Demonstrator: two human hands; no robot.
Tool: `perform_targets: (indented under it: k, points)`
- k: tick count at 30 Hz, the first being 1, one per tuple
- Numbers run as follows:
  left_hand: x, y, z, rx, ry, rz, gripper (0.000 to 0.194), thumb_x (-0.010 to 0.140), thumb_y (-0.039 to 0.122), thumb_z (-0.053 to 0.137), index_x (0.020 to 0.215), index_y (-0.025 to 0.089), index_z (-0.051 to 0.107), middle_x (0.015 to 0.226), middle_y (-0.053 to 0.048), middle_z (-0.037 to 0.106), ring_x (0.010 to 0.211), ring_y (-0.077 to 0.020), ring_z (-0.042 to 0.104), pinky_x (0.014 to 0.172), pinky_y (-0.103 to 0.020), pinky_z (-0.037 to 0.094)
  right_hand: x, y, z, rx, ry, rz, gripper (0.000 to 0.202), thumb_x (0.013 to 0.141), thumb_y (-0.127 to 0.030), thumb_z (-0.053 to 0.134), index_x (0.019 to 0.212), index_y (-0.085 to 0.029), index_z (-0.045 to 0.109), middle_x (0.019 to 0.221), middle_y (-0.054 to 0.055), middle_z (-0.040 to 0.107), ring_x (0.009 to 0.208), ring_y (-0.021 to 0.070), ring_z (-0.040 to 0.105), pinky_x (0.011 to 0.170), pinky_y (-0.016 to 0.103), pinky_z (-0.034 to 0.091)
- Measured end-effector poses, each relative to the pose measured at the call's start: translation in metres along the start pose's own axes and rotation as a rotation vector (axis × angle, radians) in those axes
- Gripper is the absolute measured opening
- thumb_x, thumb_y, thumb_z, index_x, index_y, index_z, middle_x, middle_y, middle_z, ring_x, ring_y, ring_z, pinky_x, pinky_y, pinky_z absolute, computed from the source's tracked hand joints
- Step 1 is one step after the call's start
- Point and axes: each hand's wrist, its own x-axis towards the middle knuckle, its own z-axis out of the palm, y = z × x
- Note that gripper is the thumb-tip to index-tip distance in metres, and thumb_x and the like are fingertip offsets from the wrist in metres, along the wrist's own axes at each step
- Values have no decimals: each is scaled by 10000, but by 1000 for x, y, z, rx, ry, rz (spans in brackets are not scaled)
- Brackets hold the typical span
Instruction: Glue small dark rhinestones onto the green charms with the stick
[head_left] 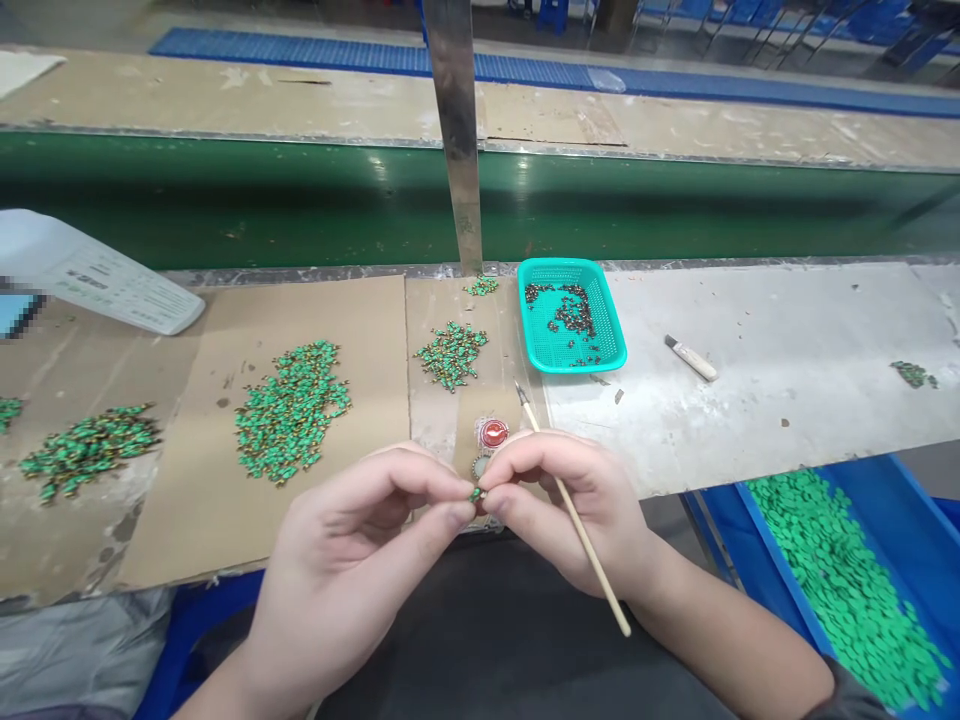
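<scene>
My left hand [345, 545] pinches a tiny green and gold piece [476, 494] between thumb and forefinger. The fingertips of my right hand [581, 500] meet it from the other side, closed on its edge. A thin wooden paintbrush [592, 555] is also held in my right hand, its dark tip pointing away from me. Just beyond my fingertips lie a red bottle cap [494, 433] and a greyish bottle cap [481, 466]. Much of the small piece is hidden by my fingers.
Piles of green and gold pieces [292, 415] lie on cardboard. A turquoise basket [534, 350] holds small dark pieces. A short pale-handled tool [694, 358] lies to the right. Below, a blue tray [911, 520] holds green discs. A metal post [457, 130] rises behind.
</scene>
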Motion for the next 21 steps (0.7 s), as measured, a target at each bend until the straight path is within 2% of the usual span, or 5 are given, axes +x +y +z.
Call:
perform_targets:
  k: [4, 9, 14, 18, 21]
  points:
    - [1, 3, 6, -91, 64, -110, 191, 855, 126, 1009, 828, 304, 946, 765, 18, 892, 643, -168, 870, 655, -169, 724, 1, 0, 6, 334, -12, 223, 170, 1064, -337, 929, 989, -243, 809, 782, -21, 783, 652, 143, 723, 677, 280, 681]
    - [-1, 2, 8, -150, 61, -145, 155, 843, 170, 1060, 819, 275, 949, 747, -4, 889, 641, -177, 872, 658, -177, 730, 1, -3, 9, 369, -15, 291, 325, 1038, -499, 959, 947, -238, 788, 764, -13, 779, 674, 169, 762, 731, 336, 741]
    - [-1, -2, 7, -202, 31, -138, 152, 853, 235, 1109, 855, 282, 965, 751, -15, 887, 645, -175, 858, 661, -180, 730, 0, -6, 8, 361, -30, 305, 279, 981, -394, 1013, 943, -228, 792, 786, -6, 840, 739, 199, 864, 845, 371, 788]
    - [-2, -5, 7, -214, 12, -139, 142, 890, 288, 1108, 873, 292, 968, 772, -17, 885, 668, -167, 850, 686, -182, 733, -1, -8, 8, 369, -13, 342, 246, 946, -315, 1036, 938, -218, 810, 819, 6, 869, 794, 217, 895, 844, 359, 784]
    - [-2, -4, 7, -211, -1, -131, 139, 899, 265, 1099, 879, 306, 969, 768, -3, 873, 674, -155, 839, 690, -173, 724, -2, -9, 8, 376, 0, 350, 229, 929, -277, 1041, 932, -210, 822, 847, 12, 878, 802, 203, 882, 822, 329, 767]
